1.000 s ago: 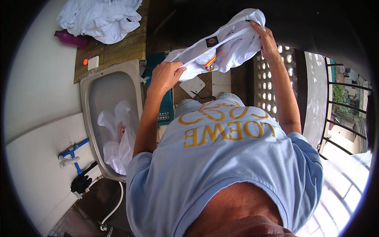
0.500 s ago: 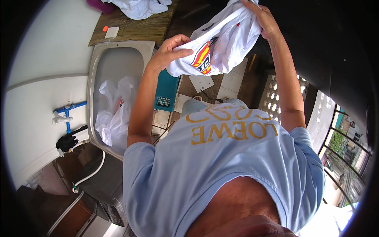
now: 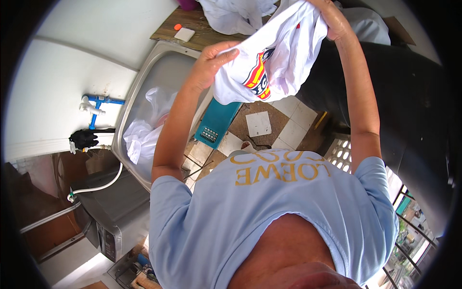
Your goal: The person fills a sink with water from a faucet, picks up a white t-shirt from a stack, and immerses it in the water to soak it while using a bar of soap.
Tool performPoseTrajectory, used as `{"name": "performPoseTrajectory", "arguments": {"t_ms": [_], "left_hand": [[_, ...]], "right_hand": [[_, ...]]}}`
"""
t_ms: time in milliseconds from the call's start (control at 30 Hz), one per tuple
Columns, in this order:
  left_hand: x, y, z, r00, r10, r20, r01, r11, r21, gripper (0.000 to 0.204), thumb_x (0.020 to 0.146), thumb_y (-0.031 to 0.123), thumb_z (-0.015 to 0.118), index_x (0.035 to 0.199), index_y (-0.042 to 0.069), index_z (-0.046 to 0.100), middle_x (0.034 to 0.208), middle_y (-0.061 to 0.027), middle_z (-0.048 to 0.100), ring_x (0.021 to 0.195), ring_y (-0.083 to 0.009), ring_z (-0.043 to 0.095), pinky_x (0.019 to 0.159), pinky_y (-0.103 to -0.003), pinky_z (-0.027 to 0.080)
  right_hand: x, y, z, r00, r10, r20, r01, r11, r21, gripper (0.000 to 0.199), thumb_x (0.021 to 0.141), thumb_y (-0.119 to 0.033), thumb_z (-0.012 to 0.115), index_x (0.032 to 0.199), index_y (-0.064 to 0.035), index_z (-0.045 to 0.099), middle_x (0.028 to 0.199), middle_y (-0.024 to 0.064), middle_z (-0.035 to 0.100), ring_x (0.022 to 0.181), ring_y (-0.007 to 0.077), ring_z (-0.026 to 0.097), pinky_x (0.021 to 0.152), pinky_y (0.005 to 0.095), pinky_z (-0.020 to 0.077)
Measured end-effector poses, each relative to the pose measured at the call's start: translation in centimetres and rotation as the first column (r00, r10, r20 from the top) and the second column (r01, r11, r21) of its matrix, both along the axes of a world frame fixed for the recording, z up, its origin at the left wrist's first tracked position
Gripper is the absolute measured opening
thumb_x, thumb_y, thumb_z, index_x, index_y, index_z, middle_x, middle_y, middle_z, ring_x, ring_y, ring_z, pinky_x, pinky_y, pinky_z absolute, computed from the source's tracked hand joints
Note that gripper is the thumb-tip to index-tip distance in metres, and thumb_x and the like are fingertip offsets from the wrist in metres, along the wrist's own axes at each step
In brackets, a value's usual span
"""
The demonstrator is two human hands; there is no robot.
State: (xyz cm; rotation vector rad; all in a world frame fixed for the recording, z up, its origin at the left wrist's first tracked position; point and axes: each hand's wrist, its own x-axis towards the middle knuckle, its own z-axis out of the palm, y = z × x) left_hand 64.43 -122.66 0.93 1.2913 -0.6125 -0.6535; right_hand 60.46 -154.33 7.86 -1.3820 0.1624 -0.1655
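Note:
A white shirt (image 3: 293, 48) with a red, yellow and black print hangs stretched between my two raised hands. My left hand (image 3: 211, 65) pinches its left edge, thumb on the near side. At the shirt's upper right, my right hand (image 3: 334, 21) grips the cloth, its fingertips partly hidden by the fabric and the picture's edge. Loose folds of the shirt droop between the hands. To the left of my left forearm, a metal sink (image 3: 138, 91) holds wet-looking white clothes (image 3: 142, 139), partly covered by the arm.
More white cloth (image 3: 228, 14) lies on a wooden counter (image 3: 166, 31) beyond the sink, near a small white block (image 3: 185, 34). Blue pipes (image 3: 98, 103) with a white tap come off the left wall. A dark grey washing machine (image 3: 115, 207) stands lower left; a black surface (image 3: 399, 91) fills the right.
My view has turned, so the sink and counter appear tilted and more of the counter shows. The shirt stays in both hands and sits slightly lower in the picture.

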Motion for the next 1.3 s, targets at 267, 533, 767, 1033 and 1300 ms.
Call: {"name": "performPoseTrajectory", "arguments": {"t_ms": [267,533,767,1033,1300], "left_hand": [[0.1,7.3,16.8,0.868,0.424,0.258,-0.302,0.864,-0.402,0.022,0.087,0.012,0.060,0.106,0.001,0.062,0.092,-0.0072,0.068,0.080,-0.0131,0.066,0.073,-0.024,0.052],[2.9,19.6,12.6,0.827,0.532,0.183,-0.547,0.836,0.040,0.031,0.081,0.005,0.068,0.111,0.001,0.064,0.100,-0.0053,0.068,0.086,-0.0134,0.065,0.078,-0.026,0.052],[2.3,27.6,-0.2,0.801,0.557,0.221,-0.598,0.765,0.239,0.024,0.082,0.002,0.065,0.106,0.000,0.068,0.093,-0.0036,0.069,0.082,-0.0087,0.062,0.076,-0.022,0.049],[0.3,28.8,-4.4,0.605,0.704,0.371,-0.794,0.567,0.218,0.015,0.082,0.002,0.066,0.097,-0.001,0.068,0.087,-0.0021,0.067,0.079,-0.0071,0.059,0.072,-0.021,0.047],[-0.3,27.2,-7.4,0.493,0.870,0.026,-0.863,0.485,0.140,0.018,0.082,0.005,0.070,0.100,0.000,0.069,0.091,-0.0050,0.069,0.079,-0.0085,0.061,0.072,-0.022,0.050]], "right_hand": [[8.2,10.9,10.3,0.753,0.376,0.541,-0.534,0.829,0.168,0.039,0.088,-0.037,0.062,0.107,-0.0026,0.061,0.098,0.0091,0.067,0.087,0.0198,0.066,0.078,0.0345,0.0550],[13.9,23.8,1.6,0.812,0.526,0.252,-0.560,0.823,0.089,0.044,0.085,-0.038,0.064,0.108,-0.0011,0.063,0.099,0.0100,0.067,0.093,0.0197,0.064,0.085,0.0335,0.0498],[16.6,29.0,-10.4,0.740,0.651,-0.168,-0.640,0.607,-0.471,0.027,0.083,-0.025,0.068,0.099,-0.0033,0.067,0.084,-0.0009,0.065,0.074,0.0059,0.055,0.063,0.0211,0.0412],[17.0,30.8,-14.8,0.777,0.628,0.035,-0.629,0.777,0.028,0.026,0.083,-0.009,0.067,0.108,-0.0023,0.063,0.098,0.0044,0.067,0.087,0.0121,0.063,0.079,0.0272,0.0484],[17.5,33.6,-21.0,0.772,0.612,0.172,-0.570,0.786,-0.237,0.031,0.084,-0.010,0.064,0.113,0.0000,0.060,0.117,0.0074,0.059,0.105,0.0170,0.058,0.086,0.0311,0.0471]]}}
